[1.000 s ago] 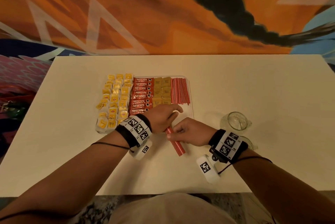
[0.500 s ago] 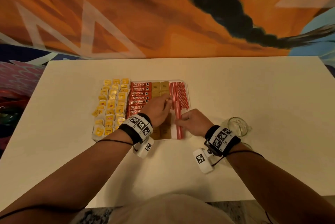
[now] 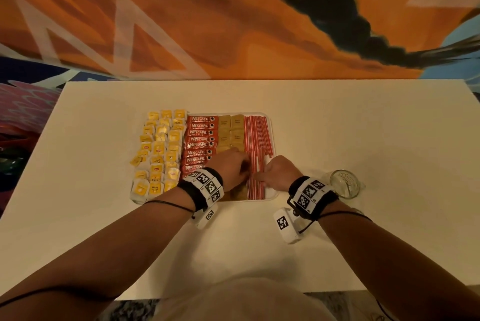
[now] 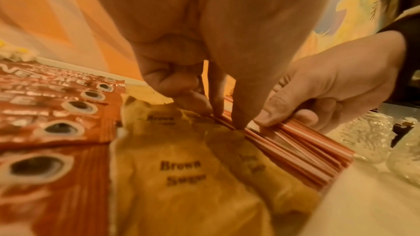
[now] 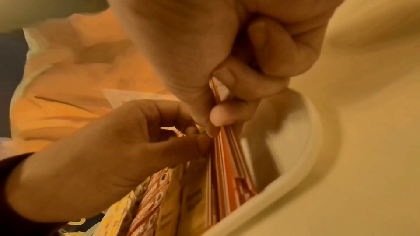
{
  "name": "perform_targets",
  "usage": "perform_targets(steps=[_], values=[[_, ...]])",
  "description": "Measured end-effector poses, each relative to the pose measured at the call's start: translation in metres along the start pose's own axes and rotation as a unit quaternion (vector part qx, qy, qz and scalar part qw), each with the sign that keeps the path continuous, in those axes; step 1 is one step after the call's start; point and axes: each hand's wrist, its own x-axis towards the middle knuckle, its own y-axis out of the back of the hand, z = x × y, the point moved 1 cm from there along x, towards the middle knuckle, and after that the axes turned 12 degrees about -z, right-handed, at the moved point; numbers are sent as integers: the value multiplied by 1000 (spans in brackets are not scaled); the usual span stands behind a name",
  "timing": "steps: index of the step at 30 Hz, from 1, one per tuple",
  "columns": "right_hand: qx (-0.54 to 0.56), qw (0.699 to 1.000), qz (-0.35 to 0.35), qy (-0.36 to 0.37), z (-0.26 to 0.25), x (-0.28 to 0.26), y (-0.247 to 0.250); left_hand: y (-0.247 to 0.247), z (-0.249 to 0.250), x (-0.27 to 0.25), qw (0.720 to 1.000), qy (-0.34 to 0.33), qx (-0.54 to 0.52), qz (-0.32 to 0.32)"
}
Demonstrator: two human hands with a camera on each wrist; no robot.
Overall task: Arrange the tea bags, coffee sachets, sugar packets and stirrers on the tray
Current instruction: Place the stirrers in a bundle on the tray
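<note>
1. Tea bags (image 3: 158, 154): yellow, in rough columns at the tray's left end, toward the tabletop's left edge. Whether they sit on the tray or just off its rim, can't tell from the head view.
2. Coffee sachets (image 3: 200, 144): red, stacked in one column, just right of the tea bags. Looks placed.
3. Sugar packets (image 3: 231, 131): brown, two columns, between sachets and stirrers. Near ones partly hidden under the left wrist.
4. Left hand (image 3: 230, 166): fingers curled down, tips on the left flank of the near stirrer bundle, where it meets the sugar. Holds nothing; it presses and guides.
5. Stirrers (image 3: 258, 136): red-white, far bundle lies along the tray's right side; near bundle (image 3: 255, 183) sits in the tray's near right corner, touching the sugar.
6. Right hand (image 3: 279, 172): thumb and fingers pinch the near bundle from the right.
7. Tray (image 3: 274, 194): white rim visible at near right corner, mid-tabletop.
8. Glass jar (image 3: 345, 183): right of tray, apart from it.
9. Step, my read: seating the last stirrers; task nearly done.
10. Next move likely needs: squeeze bundle square and parallel to far row, release without rolling sticks onto sugar.
</note>
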Motion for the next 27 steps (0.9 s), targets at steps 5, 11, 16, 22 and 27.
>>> perform_targets(steps=[5, 11, 16, 22, 27], values=[[-5, 1000, 24, -17, 2, -5, 9, 0, 4, 2, 1000, -8, -1, -7], [-57, 996, 54, -47, 4, -7, 12, 2, 12, 3, 1000, -9, 17, -24], [-113, 989, 75, -55, 7, -11, 13, 2, 17, 5, 999, -12, 33, -36], [-205, 973, 107, -16, 6, -18, 8, 4, 23, 7, 997, -19, 57, -38], [-205, 974, 90, -45, 4, -13, 8, 2, 22, 6, 997, -25, 61, -41]])
